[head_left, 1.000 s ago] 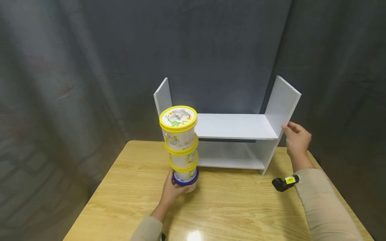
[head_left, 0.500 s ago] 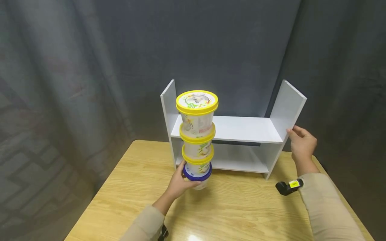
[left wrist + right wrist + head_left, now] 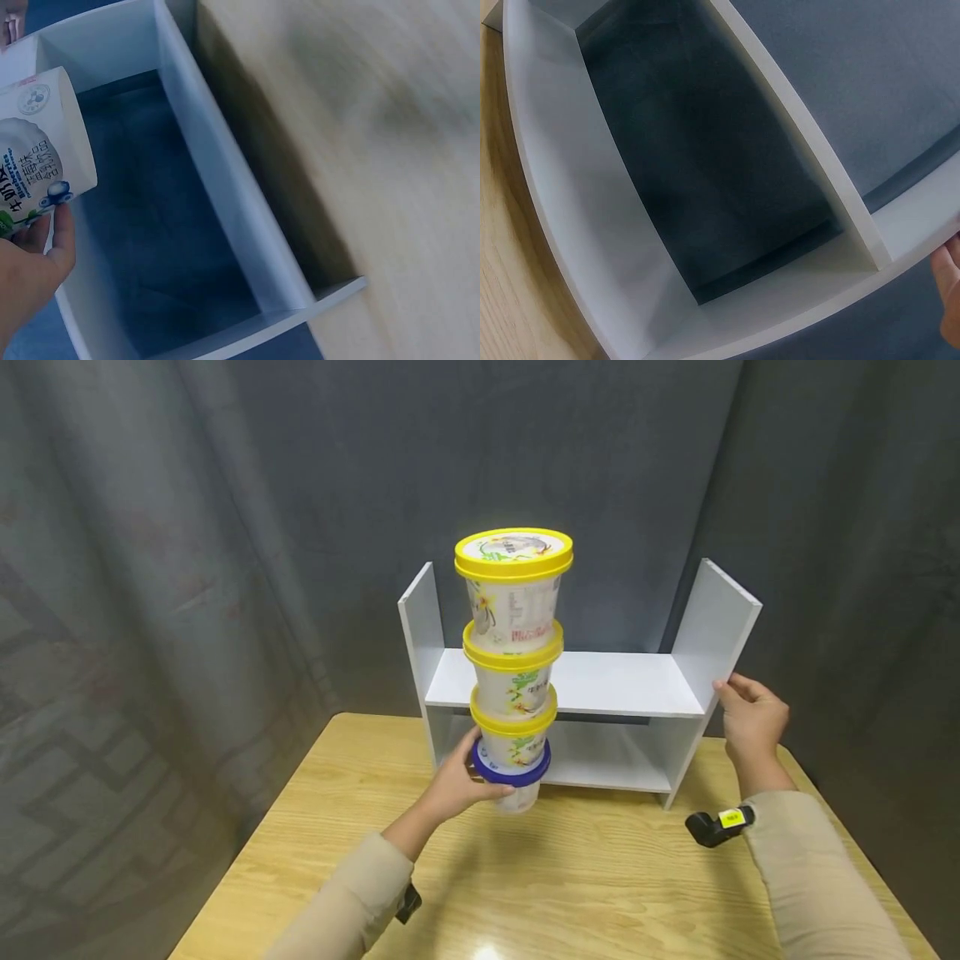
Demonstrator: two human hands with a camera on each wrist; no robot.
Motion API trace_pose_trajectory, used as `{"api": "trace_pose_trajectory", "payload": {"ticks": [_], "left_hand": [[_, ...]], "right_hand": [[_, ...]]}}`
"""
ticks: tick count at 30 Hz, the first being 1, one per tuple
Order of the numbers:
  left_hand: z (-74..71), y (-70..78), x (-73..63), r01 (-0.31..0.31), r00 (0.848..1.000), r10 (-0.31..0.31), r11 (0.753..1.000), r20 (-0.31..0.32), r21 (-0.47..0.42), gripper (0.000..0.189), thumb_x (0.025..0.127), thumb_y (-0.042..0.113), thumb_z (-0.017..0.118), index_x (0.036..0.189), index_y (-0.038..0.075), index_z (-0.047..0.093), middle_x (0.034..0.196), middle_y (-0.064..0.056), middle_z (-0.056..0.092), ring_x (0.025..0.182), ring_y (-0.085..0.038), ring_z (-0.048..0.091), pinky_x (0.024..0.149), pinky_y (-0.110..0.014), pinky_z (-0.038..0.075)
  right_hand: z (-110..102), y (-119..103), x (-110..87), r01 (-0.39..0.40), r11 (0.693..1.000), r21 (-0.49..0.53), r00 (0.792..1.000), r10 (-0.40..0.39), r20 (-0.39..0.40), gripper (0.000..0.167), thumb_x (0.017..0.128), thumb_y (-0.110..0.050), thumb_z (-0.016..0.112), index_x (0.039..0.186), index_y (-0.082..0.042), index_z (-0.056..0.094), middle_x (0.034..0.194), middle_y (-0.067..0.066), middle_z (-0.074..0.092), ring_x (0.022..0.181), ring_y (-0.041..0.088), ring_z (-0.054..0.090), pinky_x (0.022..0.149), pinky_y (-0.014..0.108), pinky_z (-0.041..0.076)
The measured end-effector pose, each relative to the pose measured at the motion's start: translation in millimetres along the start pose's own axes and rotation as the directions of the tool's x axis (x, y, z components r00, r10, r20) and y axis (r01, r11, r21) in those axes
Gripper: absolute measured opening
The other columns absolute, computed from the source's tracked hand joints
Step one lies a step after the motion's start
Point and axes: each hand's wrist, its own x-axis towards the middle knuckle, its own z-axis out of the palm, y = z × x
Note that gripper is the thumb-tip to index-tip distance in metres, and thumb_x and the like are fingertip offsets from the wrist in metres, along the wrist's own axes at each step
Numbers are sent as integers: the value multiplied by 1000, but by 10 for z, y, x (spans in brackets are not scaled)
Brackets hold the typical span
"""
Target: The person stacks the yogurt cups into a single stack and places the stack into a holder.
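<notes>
My left hand (image 3: pixel 459 783) grips the lowest tub (image 3: pixel 519 798) of a tall stack, just under its dark blue lid (image 3: pixel 536 770). On top of it stand three white tubs with yellow lids, the top tub (image 3: pixel 517 602) being the largest in view. The stack is raised over the table before the left part of a white shelf (image 3: pixel 630 681). In the left wrist view, the held tub (image 3: pixel 34 150) shows blueberry print, with fingers around its lower side. My right hand (image 3: pixel 753 718) pinches the front edge of the shelf's right side panel (image 3: pixel 716 627); its fingers (image 3: pixel 949 274) enter the right wrist view.
The shelf has two levels between upright sides and stands on a wooden table (image 3: pixel 600 877). Grey curtains (image 3: pixel 585 460) hang behind and on both sides. A black wrist camera (image 3: pixel 712 827) sticks out from the right sleeve.
My left hand has lifted the tub stack and carried it to the right, toward the shelf. My right hand keeps its hold on the side panel; the head view has shifted slightly.
</notes>
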Motion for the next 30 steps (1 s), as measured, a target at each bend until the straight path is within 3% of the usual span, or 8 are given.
{"api": "trace_pose_trajectory", "payload": {"ticks": [4,7,13,17,24,30], "left_hand": [[-6,101,101,-25,999,25,1000,28,9,86,64,20,76,133,23,25,119,-3,47,104,-19,48,88,-34,40],[-13,284,145,-37,998,37,999,43,-1,85,65,13,75,134,18,25,119,-7,47,106,-22,47,89,-35,39],[-45,608,206,-18,999,17,1000,43,11,85,68,6,72,136,11,21,121,-13,45,109,-25,45,90,-34,40],[-87,678,296,-15,999,16,1000,36,-8,86,68,7,72,136,12,20,124,-13,43,111,-27,43,90,-35,39],[-189,590,550,7,1000,-7,1000,-18,-3,89,64,20,77,134,26,23,124,0,43,113,-19,41,91,-36,38],[-221,900,546,50,998,-48,998,-47,38,87,66,15,75,136,19,22,126,-6,41,114,-22,40,90,-37,39]], "right_hand": [[-10,10,0,10,1000,18,1000,-10,-9,38,77,-13,64,112,-1,57,73,-13,55,79,4,53,70,10,44],[-25,24,3,13,999,46,1000,-12,-16,38,76,-11,64,111,1,57,69,-14,55,76,4,53,63,7,43],[-61,59,12,-15,999,48,1000,16,-21,39,76,-14,65,112,-2,57,73,-13,56,78,4,53,68,9,44],[-68,78,12,-7,998,59,1000,8,-28,38,75,-14,66,110,-2,59,73,-13,57,78,4,54,69,9,44],[-58,63,-15,15,997,78,999,-12,-36,35,75,-11,66,108,-1,60,70,-13,57,75,3,54,66,8,44],[-62,51,-31,13,998,53,999,-11,-38,36,76,-12,65,110,-1,58,72,-13,56,77,3,54,73,11,44]]}}
